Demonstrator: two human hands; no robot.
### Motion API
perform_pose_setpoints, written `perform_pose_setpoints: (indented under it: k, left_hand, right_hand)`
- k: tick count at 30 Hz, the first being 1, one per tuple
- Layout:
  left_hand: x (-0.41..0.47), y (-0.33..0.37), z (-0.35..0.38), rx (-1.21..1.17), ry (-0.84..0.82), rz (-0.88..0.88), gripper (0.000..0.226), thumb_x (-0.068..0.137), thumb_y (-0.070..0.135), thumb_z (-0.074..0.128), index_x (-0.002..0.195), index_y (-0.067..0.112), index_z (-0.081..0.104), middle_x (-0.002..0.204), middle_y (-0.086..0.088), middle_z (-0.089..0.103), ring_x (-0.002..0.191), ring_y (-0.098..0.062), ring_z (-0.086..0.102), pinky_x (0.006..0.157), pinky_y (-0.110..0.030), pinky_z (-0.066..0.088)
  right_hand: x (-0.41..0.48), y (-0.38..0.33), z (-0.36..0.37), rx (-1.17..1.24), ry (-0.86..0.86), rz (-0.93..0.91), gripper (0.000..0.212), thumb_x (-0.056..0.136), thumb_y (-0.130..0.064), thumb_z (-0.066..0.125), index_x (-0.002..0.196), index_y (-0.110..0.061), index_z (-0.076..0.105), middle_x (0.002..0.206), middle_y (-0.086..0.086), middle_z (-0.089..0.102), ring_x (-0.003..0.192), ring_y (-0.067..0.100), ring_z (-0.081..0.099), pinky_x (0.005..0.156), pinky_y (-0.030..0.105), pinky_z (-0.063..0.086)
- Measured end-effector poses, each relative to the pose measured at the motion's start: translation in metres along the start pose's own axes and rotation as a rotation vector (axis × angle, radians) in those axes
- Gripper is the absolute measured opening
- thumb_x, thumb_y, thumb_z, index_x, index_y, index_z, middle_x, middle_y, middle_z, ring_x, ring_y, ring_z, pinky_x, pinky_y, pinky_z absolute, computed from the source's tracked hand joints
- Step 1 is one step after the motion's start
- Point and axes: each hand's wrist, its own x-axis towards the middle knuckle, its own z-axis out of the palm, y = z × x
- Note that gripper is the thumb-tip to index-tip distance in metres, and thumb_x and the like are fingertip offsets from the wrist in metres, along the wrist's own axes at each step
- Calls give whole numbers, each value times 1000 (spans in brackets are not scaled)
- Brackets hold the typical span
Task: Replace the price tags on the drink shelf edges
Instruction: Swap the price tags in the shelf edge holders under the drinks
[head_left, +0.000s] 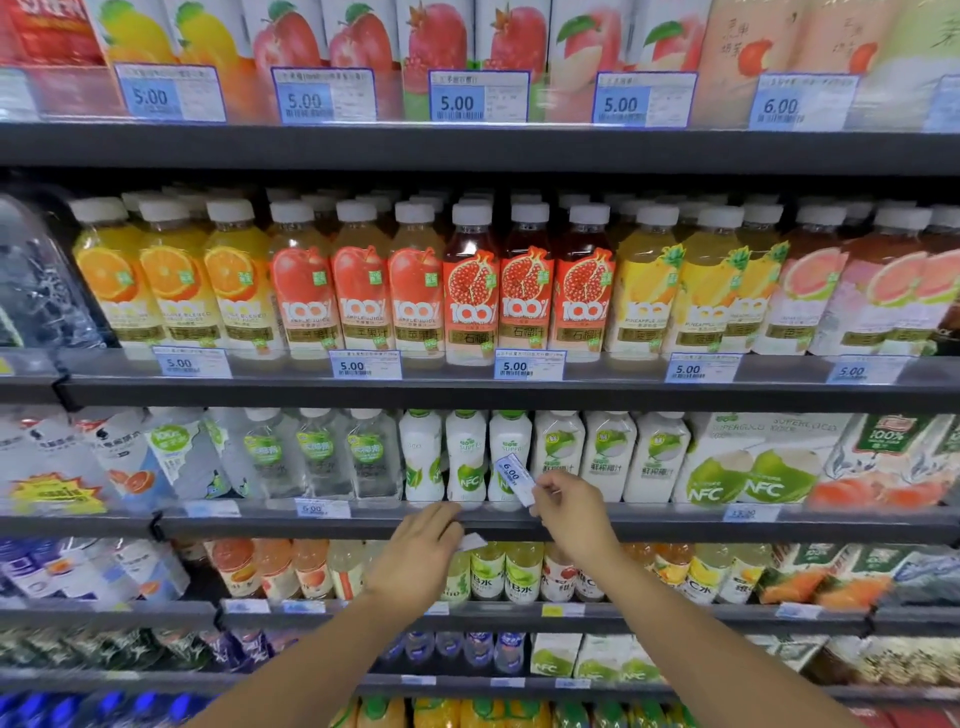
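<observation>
Head view — right hand (571, 512) pinches 6.00 tag (514, 478); left hand (421, 551) grips paper slip (474, 542) below white bottles (466, 452).

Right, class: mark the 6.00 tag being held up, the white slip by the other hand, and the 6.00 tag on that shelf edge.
Held tag (514, 477): head view, on its printed face.
White slip (474, 542): head view, on its exposed end.
Shelf-edge tag (322, 508): head view, on its centre.

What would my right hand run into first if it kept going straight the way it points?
Your right hand, pinching the price tag, points up-left at the white bottle behind it; the tag would likely touch that first, though depth is unclear.
</observation>
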Motion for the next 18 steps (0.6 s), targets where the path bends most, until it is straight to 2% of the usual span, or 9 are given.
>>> perform_pose_setpoints:
  k: [4,8,9,11,14,16,18]
  left_hand:
    - [-8,0,11,52,-89,-34,45,62,8,86,101,18,67,151,-9,46,139,-27,44,109,-45,40]
    - [-9,2,22,88,-94,-31,48,72,-4,71,116,13,60,165,-8,11,152,-26,9,120,-49,19]
    - [-8,1,24,91,-77,-28,49,73,-5,69,117,12,58,165,-9,8,152,-27,6,121,-49,18]
    - [-6,2,25,74,-77,-41,51,69,-6,72,116,9,58,164,-13,17,151,-30,15,118,-48,25]
    - [-2,2,23,3,-73,-55,53,51,-1,83,99,9,62,142,-17,51,134,-35,47,101,-48,50]
    - [1,0,25,-53,-23,-28,47,57,-1,79,98,9,60,133,-15,53,127,-33,47,97,-47,51]
    - [4,-3,25,-96,35,0,40,65,-2,74,101,7,58,129,-14,54,123,-32,48,98,-45,49]
  right_hand:
    - [-3,-1,15,40,2,0,10,97,-18,55,92,-17,64,83,-2,72,72,-5,68,75,29,58]
    - [0,1,28,93,41,-5,10,97,-18,55,95,-17,65,83,-3,72,73,-2,68,76,29,58]
    - [1,2,31,98,39,-8,10,97,-18,55,96,-18,65,84,-3,72,74,-1,68,77,30,59]
    - [2,4,39,97,41,-20,9,97,-18,57,98,-19,65,83,-5,72,75,1,68,77,31,59]
    - [2,5,48,76,57,-77,10,96,-14,59,99,-18,68,84,-5,69,76,3,67,78,25,56]
    - [2,4,52,39,66,-123,12,95,-12,59,99,-14,71,87,-6,64,78,5,65,78,13,49]
    - [2,2,55,-17,65,-179,15,96,-13,59,102,-13,72,90,-8,62,79,6,63,78,9,46]
